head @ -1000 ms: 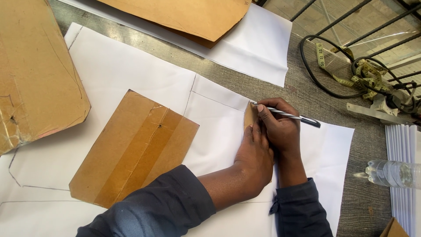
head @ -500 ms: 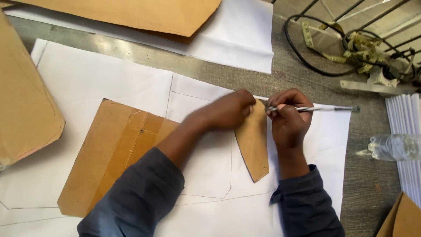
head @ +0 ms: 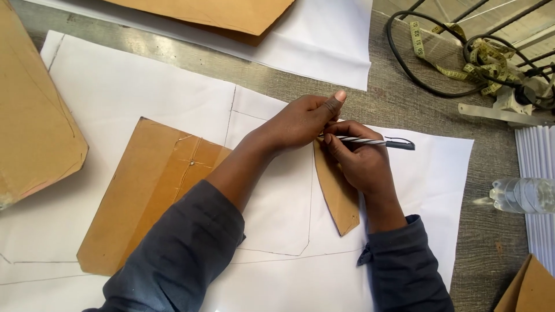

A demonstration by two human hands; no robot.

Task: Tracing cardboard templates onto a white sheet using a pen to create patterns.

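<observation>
Big cardboard sheet (head: 34, 121) far left, a flatter cardboard piece (head: 153, 190) beside it on white paper (head: 127, 98). Left hand (head: 303, 121) presses the top of a narrow curved cardboard template (head: 338, 199), fingers flat, thumb up. Right hand (head: 361, 162) just right, fingers pinched on a striped pen (head: 370, 141), tip at the template's top edge. Measuring tape (head: 457, 58) and plastic bottle (head: 523, 195) far right on the table (head: 491, 144).

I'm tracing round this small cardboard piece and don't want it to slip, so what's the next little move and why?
Probably draw the pen down the small cardboard template along its right edge. The right hand has the tip at the template's top, the left hand presses that same top end, and the white paper beside that edge looks unmarked.
</observation>
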